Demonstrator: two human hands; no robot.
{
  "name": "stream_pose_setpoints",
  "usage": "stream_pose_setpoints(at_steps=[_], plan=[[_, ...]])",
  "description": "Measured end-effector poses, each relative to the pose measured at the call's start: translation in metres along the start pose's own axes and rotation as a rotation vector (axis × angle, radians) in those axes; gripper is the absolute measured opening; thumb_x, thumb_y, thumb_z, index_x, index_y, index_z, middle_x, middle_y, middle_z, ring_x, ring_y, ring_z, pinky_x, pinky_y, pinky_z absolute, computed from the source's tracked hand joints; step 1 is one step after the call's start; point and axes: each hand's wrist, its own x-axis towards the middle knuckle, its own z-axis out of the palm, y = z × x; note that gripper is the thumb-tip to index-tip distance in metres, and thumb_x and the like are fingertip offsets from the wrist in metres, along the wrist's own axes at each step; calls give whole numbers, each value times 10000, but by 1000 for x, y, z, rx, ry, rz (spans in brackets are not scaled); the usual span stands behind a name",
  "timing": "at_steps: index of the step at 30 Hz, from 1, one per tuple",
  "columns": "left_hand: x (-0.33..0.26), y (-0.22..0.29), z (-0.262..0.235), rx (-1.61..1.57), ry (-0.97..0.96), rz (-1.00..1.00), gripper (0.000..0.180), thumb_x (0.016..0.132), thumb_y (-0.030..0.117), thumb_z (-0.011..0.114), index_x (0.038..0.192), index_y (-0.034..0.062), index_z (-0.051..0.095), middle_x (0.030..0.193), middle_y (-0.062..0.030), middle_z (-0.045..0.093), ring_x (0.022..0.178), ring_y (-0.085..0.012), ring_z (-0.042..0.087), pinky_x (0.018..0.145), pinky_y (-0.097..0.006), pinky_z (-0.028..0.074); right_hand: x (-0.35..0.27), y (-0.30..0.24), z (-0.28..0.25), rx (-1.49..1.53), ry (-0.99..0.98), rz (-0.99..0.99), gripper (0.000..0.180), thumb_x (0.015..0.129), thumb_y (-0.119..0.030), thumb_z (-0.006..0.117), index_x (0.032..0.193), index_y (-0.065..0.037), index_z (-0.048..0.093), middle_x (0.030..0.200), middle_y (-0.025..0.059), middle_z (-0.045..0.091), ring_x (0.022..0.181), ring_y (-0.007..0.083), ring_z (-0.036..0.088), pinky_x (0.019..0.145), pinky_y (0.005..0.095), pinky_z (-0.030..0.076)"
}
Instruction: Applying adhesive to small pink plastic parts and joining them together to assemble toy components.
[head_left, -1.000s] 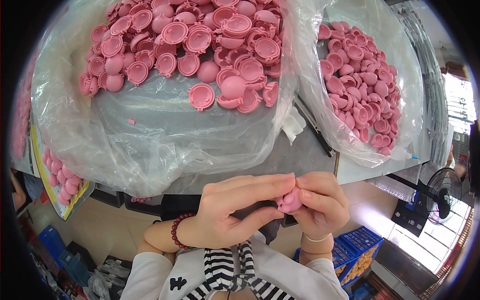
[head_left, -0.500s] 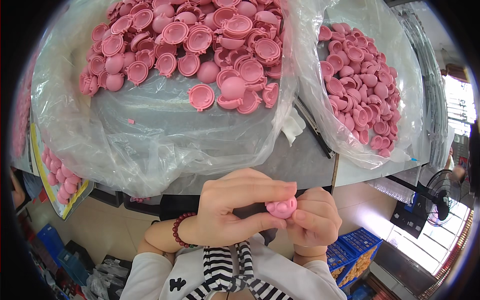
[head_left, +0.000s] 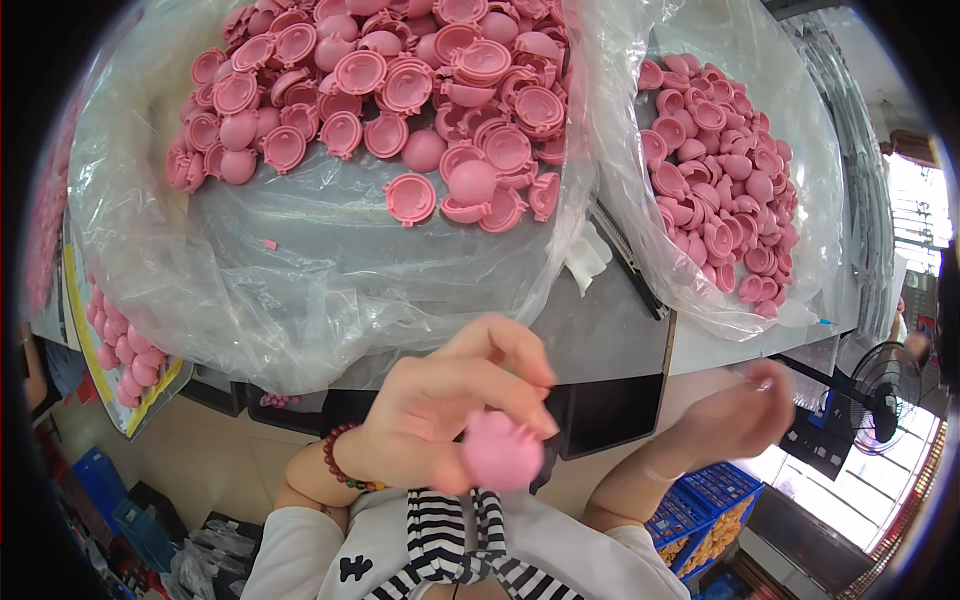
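Note:
A pink round plastic piece (head_left: 502, 453) with small bumps along its upper edge is blurred by motion. My left hand (head_left: 435, 405), a beaded bracelet at its wrist, is closed on it in front of my chest. Out to the right, apart from the piece, is my right hand (head_left: 735, 415). Its fingers are smeared by motion, so whether they hold anything is hidden. Beyond my left hand, many pink cup-shaped shell halves (head_left: 408, 85) lie heaped on a clear plastic bag (head_left: 300, 335).
Another plastic bag (head_left: 815, 200) holds smaller pink halves (head_left: 722, 180) at the right. Between the bags lie a black strip (head_left: 630, 260) and white tissue (head_left: 587, 258). Pink balls (head_left: 130, 350) sit at far left. Blue crates (head_left: 715, 500) and a fan (head_left: 885, 390) stand to the right.
My right hand has let go of the pink piece and swung away to the right. My left hand has moved slightly left, with the piece turned and lower.

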Motion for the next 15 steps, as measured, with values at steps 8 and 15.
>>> stream_pose_setpoints(at_steps=[8, 15], plan=[[2, 3, -2, -407, 69, -327, 550, 714, 504, 616, 974, 59, 421, 782, -102, 543, 701, -203, 556, 641, -280, 465, 21, 143, -31, -280, 178, 474, 487, 784, -168, 612, 1154, 42, 375, 1000, 112, 507, 862, 179, 488, 747, 274, 410], [-4, 5, 2, -285, 71, -274, 466, 713, 293, 701, 1024, -1, 517, 873, -172, 590, 772, -243, 587, 682, -325, 472, 41, 172, -47, -210, -169, 639, 254, 830, -179, 572, 961, 34, 525, 897, 84, 590, 804, 123, 534, 721, 231, 421]])
